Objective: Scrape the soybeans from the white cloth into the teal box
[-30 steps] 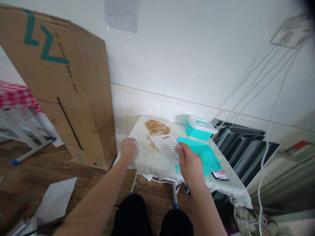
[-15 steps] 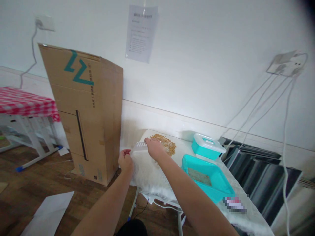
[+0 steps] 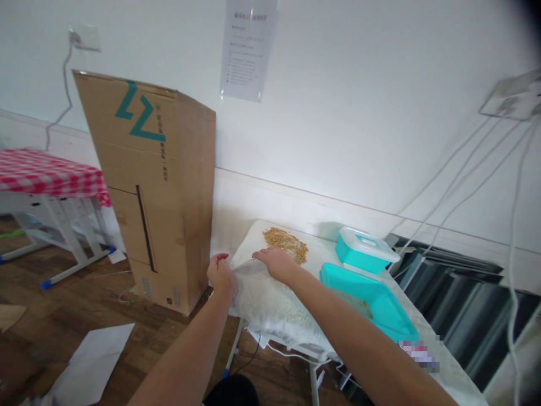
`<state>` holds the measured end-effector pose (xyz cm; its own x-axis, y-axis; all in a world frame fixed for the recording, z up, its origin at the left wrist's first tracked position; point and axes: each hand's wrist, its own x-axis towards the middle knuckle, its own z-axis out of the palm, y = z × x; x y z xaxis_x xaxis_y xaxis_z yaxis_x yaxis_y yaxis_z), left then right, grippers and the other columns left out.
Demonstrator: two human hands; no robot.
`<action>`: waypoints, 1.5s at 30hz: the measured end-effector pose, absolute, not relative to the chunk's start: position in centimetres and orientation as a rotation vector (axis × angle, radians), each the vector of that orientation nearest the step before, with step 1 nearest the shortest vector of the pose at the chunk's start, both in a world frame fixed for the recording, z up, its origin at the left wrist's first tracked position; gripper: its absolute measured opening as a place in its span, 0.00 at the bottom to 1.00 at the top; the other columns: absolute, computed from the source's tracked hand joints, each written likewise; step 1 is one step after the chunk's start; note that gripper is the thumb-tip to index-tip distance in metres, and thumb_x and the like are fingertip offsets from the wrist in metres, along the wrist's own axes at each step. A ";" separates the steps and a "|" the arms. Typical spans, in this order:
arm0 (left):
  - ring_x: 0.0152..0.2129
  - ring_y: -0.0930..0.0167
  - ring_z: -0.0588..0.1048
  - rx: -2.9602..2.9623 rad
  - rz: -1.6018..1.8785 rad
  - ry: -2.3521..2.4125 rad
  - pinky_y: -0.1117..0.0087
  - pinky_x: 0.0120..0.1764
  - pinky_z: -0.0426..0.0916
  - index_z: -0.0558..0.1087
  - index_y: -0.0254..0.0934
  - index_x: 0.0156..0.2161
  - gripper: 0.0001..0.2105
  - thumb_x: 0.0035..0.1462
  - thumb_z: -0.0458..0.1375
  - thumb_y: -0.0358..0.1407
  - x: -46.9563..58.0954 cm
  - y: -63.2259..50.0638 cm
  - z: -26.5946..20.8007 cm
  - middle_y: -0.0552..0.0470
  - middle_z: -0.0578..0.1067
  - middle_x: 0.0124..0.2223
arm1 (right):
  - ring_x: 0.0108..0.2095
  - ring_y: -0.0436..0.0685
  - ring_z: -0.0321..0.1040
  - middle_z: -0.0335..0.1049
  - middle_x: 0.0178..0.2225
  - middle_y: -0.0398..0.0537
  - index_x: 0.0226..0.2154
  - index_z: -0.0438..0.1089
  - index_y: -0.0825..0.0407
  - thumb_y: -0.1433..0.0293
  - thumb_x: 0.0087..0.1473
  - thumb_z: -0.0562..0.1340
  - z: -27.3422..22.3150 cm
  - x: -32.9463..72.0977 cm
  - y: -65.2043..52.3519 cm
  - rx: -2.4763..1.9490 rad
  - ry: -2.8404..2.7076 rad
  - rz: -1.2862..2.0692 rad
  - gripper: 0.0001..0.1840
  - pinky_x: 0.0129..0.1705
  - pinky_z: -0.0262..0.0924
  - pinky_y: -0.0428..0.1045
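Note:
My left hand [image 3: 220, 274] is at the front left corner of the white table [image 3: 253, 234], its fingers curled in a pinch at one side of a thin, see-through plastic sheet [image 3: 248, 276]. My right hand [image 3: 274, 264] pinches the sheet's upper edge, so it stretches between both hands. Whether it is a bag or a cover I cannot tell. Beyond my right hand lies a spread of yellow grains [image 3: 285, 242]. To the right stands an open turquoise tray [image 3: 380, 304] with something brownish-grey on its bottom, and behind it a turquoise box [image 3: 363, 254] with a clear lid.
A tall cardboard box [image 3: 143, 169] stands left of the table, against the wall. Dark panels [image 3: 456, 316] lean at the right, with white cables [image 3: 513, 254] hanging near them. Paper [image 3: 95, 361] lies on the wooden floor. A table with a red checked cloth [image 3: 51, 175] is farther left.
A white slotted plastic piece seen between my hands is no longer visible; the see-through sheet shows there now. My right hand has moved slightly down and right, and the view has shifted a little.

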<state>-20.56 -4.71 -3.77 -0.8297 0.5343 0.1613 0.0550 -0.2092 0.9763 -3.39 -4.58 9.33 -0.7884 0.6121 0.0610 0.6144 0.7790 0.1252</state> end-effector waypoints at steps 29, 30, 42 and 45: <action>0.28 0.65 0.72 1.252 1.480 2.134 0.67 0.30 0.59 0.73 0.39 0.22 0.09 0.42 0.50 0.29 -19.8 -5.5 -1.7 0.50 0.75 0.26 | 0.50 0.54 0.69 0.74 0.49 0.50 0.55 0.68 0.47 0.78 0.62 0.51 8.7 4.5 -7.3 -1.167 -2.899 -0.073 0.22 0.54 0.57 0.51; 0.27 0.65 0.72 1.248 1.485 2.133 0.67 0.30 0.58 0.73 0.39 0.22 0.09 0.42 0.50 0.29 -19.8 -5.5 -1.7 0.50 0.75 0.26 | 0.49 0.54 0.69 0.74 0.49 0.49 0.54 0.68 0.47 0.78 0.62 0.51 8.8 4.8 -7.5 -1.147 -2.912 -0.068 0.22 0.54 0.57 0.51; 0.27 0.67 0.70 1.237 1.470 2.146 0.68 0.30 0.58 0.71 0.39 0.22 0.08 0.43 0.50 0.28 -19.5 -5.4 -1.6 0.50 0.72 0.24 | 0.46 0.54 0.70 0.76 0.46 0.47 0.52 0.70 0.49 0.82 0.60 0.49 9.8 7.4 -9.9 -1.051 -2.962 -0.073 0.24 0.54 0.55 0.53; 0.26 0.67 0.70 1.249 1.476 2.147 0.68 0.30 0.58 0.71 0.39 0.22 0.08 0.43 0.50 0.28 -19.4 -5.5 -1.5 0.51 0.72 0.23 | 0.48 0.54 0.69 0.75 0.47 0.46 0.51 0.70 0.47 0.81 0.61 0.49 10.0 7.7 -10.2 -1.099 -2.942 -0.054 0.24 0.56 0.54 0.53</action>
<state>-19.37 -5.47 -1.45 -0.6006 0.7598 0.2489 0.5047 0.1188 0.8551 7.74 -10.16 9.96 -0.7551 0.6555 0.0122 0.6555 0.7545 0.0318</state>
